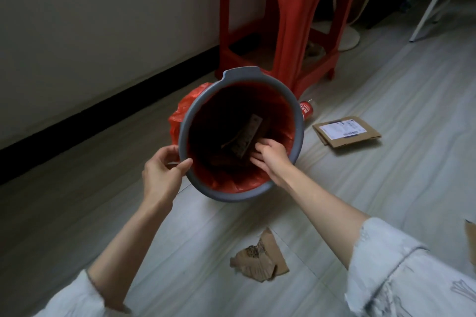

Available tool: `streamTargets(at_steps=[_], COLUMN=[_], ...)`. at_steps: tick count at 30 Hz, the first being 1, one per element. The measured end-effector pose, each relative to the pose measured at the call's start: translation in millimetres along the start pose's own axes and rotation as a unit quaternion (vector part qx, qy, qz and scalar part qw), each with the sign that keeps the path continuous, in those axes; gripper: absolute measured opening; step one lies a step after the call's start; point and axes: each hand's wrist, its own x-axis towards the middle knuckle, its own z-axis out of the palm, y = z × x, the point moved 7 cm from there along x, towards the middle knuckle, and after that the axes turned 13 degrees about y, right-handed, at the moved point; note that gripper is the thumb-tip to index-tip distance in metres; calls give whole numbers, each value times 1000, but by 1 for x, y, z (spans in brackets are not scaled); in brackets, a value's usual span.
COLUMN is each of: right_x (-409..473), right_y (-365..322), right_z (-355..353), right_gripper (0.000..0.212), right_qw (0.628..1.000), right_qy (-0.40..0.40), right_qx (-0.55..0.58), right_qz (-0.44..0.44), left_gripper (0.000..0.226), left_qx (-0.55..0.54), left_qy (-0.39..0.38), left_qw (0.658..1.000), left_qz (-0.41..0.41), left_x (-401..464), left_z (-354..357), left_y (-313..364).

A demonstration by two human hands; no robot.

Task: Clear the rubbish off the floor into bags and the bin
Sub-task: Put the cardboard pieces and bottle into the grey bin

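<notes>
Rubbish is being pressed down inside the bin (240,134), which is tilted toward the camera on the floor (386,162), just near of the red stool (291,20). The bin's near-left rim is pinched by the left hand (162,175), thumb inside and fingers (168,154) curled round the outside. The right hand (270,157) is sunk past the near-right rim into the red bag (219,180); its fingers are bent over dark cardboard scraps, though whether anything is gripped cannot be told in the shadow.

For a clean job, the rim should be kept steady while the load is pushed low, and the liner should not be dragged off the rim.

Plenty is left out, by the look of it: a torn cardboard piece (260,262) near, a flattened parcel box (346,131) to the right, and a red-labelled bottle (306,109) just beside the bin's far-right side.
</notes>
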Motion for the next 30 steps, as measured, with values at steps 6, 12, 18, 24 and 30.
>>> streamTargets(at_steps=[6,12,18,24,30], right_x=[15,64,140,188,194], right_y=[-37,-32,0,0,7], right_z=[-83,-173,-181,-185,-192], right_gripper=[26,31,45,45,19], right_qw=[967,901,976,942,920], right_qy=[153,282,202,203,287], right_qx=[-130,-310,-45,228,230], right_qz=[-153,-116,62,138,136], left_gripper=[27,21,23,29,28], left_qx=[35,62,60,3,-3], left_qy=[28,55,91,114,111], left_qw=[998,994,992,992,992], left_qz=[40,66,69,57,65], left_x=[-10,-2,11,12,14], left_z=[14,38,50,60,59], left_y=[18,32,31,30,30])
